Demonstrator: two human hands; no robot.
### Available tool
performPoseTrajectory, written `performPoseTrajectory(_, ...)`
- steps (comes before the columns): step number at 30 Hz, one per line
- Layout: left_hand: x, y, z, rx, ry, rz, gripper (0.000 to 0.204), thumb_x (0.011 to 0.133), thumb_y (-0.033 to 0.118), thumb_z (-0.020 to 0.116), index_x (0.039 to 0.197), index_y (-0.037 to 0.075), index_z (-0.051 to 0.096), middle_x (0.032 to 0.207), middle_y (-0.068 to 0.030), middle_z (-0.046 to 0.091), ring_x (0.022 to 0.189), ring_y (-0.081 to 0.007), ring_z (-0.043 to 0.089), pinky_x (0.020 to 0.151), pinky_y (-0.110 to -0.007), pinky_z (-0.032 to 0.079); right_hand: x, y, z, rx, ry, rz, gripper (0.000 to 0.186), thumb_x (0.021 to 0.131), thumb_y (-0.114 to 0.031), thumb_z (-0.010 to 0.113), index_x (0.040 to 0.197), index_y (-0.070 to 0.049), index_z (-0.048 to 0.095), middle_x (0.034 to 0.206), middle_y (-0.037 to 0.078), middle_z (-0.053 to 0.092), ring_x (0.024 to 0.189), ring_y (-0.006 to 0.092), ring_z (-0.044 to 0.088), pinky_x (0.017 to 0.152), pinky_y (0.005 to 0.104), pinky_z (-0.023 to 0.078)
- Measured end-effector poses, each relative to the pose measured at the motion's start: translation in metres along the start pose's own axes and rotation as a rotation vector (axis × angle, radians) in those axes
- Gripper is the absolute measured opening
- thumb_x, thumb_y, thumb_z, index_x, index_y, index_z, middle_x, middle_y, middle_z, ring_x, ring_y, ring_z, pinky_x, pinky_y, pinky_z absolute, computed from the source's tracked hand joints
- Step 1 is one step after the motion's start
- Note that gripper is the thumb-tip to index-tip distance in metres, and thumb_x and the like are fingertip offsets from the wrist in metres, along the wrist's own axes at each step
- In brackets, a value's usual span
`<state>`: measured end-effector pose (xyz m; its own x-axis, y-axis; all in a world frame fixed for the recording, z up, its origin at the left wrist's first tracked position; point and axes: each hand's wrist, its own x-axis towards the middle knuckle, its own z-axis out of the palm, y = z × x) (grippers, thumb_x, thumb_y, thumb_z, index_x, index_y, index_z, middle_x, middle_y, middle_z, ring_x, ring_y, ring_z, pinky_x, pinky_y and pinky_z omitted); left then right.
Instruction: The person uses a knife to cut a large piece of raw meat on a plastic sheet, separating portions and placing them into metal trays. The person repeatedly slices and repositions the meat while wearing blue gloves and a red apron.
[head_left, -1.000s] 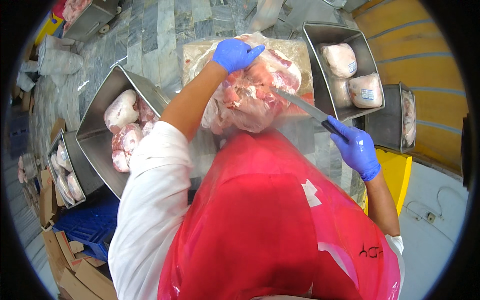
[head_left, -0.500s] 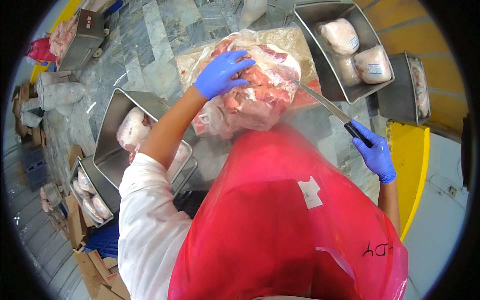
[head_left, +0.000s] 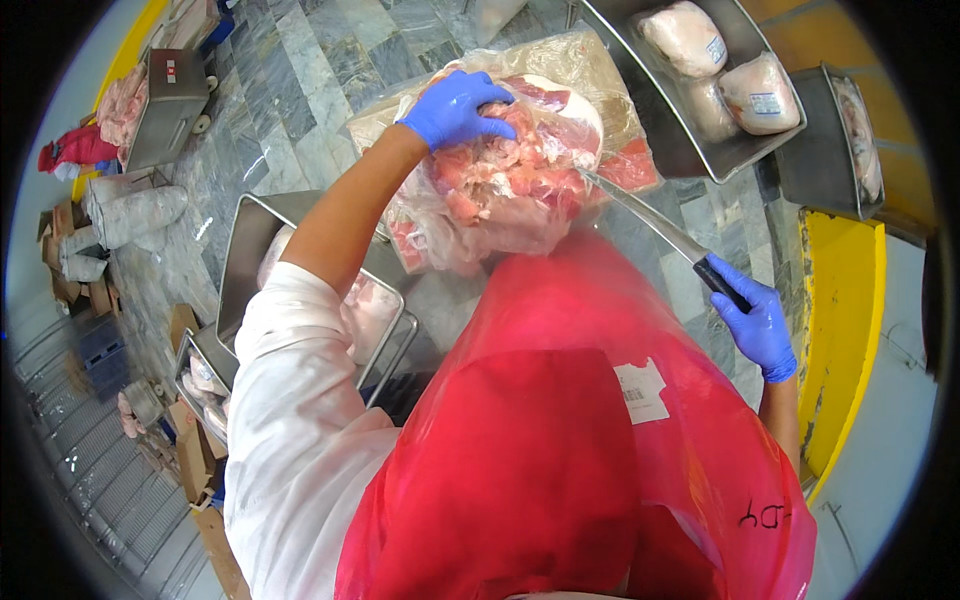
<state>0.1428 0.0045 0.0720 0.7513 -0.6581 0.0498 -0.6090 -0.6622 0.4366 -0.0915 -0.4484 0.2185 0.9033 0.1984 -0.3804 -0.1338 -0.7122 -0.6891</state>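
A large piece of raw pink meat [head_left: 520, 180] lies in clear plastic wrap [head_left: 470, 238] on a brown, plastic-lined surface [head_left: 580, 62]. My left hand [head_left: 458, 110], in a blue glove, rests on the meat's upper left side with its fingers curled down against it. Gloved in blue too, my right hand [head_left: 757, 325] is closed around the black handle of a long knife [head_left: 650, 218]. The blade slants up and left, its tip at the meat's right edge. Whether the tip is in the meat, I cannot tell.
A metal tub [head_left: 690, 150] with wrapped meat stands at upper right, another metal bin [head_left: 815, 150] beside it. To the left, a metal cart [head_left: 235, 265] sits partly behind my left arm. A yellow barrier [head_left: 845, 340] runs along the right. Cardboard [head_left: 215, 540] lies at lower left.
The whole view has shifted slightly. My left fingers, more outstretched before, are now curled more onto the meat. The knife stays in my right hand, its tip still by the meat's right edge.
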Motion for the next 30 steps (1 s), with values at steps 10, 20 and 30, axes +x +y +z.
performPoseTrajectory(10, 0.055, -0.008, -0.004, -0.207, -0.227, -0.456, 0.053, 0.087, 0.061, 0.075, 0.099, 0.01, 0.076, 0.093, -0.0128, 0.074, 0.088, -0.027, 0.071, 0.08, -0.039, 0.056, 0.03, -0.043, -0.016, -0.121, -0.099, -0.133, 0.052, 0.091, -0.011, 0.074, 0.141, -0.017, 0.065, 0.093, 0.018, 0.072, 0.074, 0.0281, 0.067, 0.072, 0.0364, 0.053)
performPoseTrajectory(20, -0.045, 0.016, -0.015, -0.491, 0.598, -0.795, 0.036, 0.096, 0.032, 0.07, 0.103, -0.002, 0.077, 0.087, -0.008, 0.075, 0.078, -0.0151, 0.069, 0.072, -0.033, 0.055, 0.052, -0.064, -0.01, -0.394, -0.042, -0.274, 0.052, 0.09, -0.019, 0.076, 0.141, -0.026, 0.066, 0.079, 0.016, 0.063, 0.069, 0.0345, 0.063, 0.065, 0.0433, 0.051)
performPoseTrajectory(30, -0.083, 0.121, 0.085, -0.071, 0.392, -0.799, 0.041, 0.099, 0.031, 0.061, 0.128, 0.004, 0.067, 0.09, -0.0252, 0.073, 0.085, -0.0441, 0.072, 0.077, -0.054, 0.057, 0.118, -0.144, -0.003, -0.871, 0.033, -0.68, 0.035, 0.093, -0.021, 0.071, 0.127, -0.024, 0.072, 0.083, 0.016, 0.068, 0.075, 0.036, 0.068, 0.068, 0.0487, 0.054)
